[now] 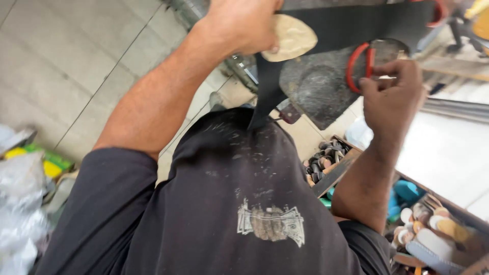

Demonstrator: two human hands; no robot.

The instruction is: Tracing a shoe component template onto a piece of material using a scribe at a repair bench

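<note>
My left hand [244, 25] is raised at the top centre and grips a tan, oval sole-shaped piece [291, 38] together with a black sheet of material [351, 23] that hangs down to a point over my dark shirt. My right hand [392, 91] is closed around the red-handled scissors [359, 66], whose blades meet the black sheet's lower edge. Below both hands lies a dark, worn metal block [318, 86]. The scissor blades are mostly hidden by my fingers.
A wooden tray [333, 170] of small dark parts sits at right, beside a box of soles and blue pieces [433, 229]. Crumpled plastic bags [20, 203] and a yellow-green item [46, 163] lie at left on the tiled floor [66, 61].
</note>
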